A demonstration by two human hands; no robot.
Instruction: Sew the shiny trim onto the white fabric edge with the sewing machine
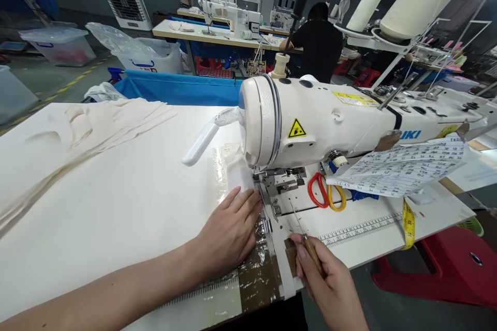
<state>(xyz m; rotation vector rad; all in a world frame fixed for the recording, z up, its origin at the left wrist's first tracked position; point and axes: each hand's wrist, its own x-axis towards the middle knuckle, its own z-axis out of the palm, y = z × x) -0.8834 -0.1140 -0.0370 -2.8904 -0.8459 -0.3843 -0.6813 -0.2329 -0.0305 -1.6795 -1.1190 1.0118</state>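
My left hand (231, 225) lies flat, palm down, with its fingers stretched toward the sewing machine (303, 119). Its fingertips touch a piece of white fabric (239, 175) beside the needle area. In my right hand (326, 276) is an awl (312, 253) with a wooden handle, its thin metal tip pointing up and left over the machine bed. A narrow white strip (282, 264) runs down to the table's front edge between my hands. Brown tape (258, 274) covers the table under and beside my left hand.
Red-handled and yellow-handled scissors (319, 191) lie right of the needle area. Written paper (407, 168) hangs from the machine, near a yellow tape measure (409, 225). Cream fabric (83, 129) lies at the left. A red stool (446, 269) stands at the right. A person (318, 44) sits beyond.
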